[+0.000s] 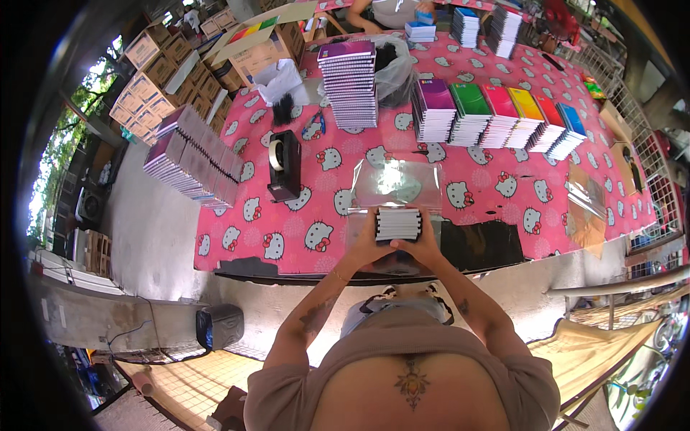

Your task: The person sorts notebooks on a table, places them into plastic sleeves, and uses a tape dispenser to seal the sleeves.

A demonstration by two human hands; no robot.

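A small stack of spiral notebooks (397, 224) is held upright near the table's front edge, its white page edges and dark bindings facing up. My left hand (364, 246) grips its left side and my right hand (425, 246) its right, thumbs close together at the near side. Beneath and beyond the stack lies a clear plastic bag or sheet (395, 188), flat on the pink cartoon-cat tablecloth (338, 161). Both hands are closed around the notebooks. The covers of the held notebooks are hidden.
Notebook stacks in purple (435, 108), green (471, 111), pink (498, 115), yellow (525, 118), red (548, 128) and blue (568, 133) stand ahead right. A taller purple stack (349, 86), black tape dispenser (286, 167) and scissors (314, 126) lie ahead left. Another person's hand (368, 26) shows across the table.
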